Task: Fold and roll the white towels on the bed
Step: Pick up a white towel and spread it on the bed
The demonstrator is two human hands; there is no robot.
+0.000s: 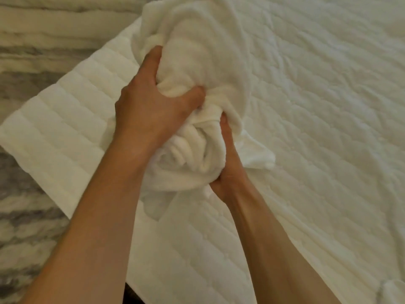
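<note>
Gripping half-rolled white towel [197, 69] with left hand [151, 108] clamped over top, right hand [229, 170] curled round side by spiral end, just above bed [328, 128]. Soft, light, bulky; probably prone to unrolling, best pinched across loose outer flap.

The white towel [192, 150], thick and fluffy, was partly rolled into a fat bundle whose spiral end faced near, its unrolled far part loosely bunched and one corner trailing right onto the quilted white bed [328, 106], close to its left edge.
</note>
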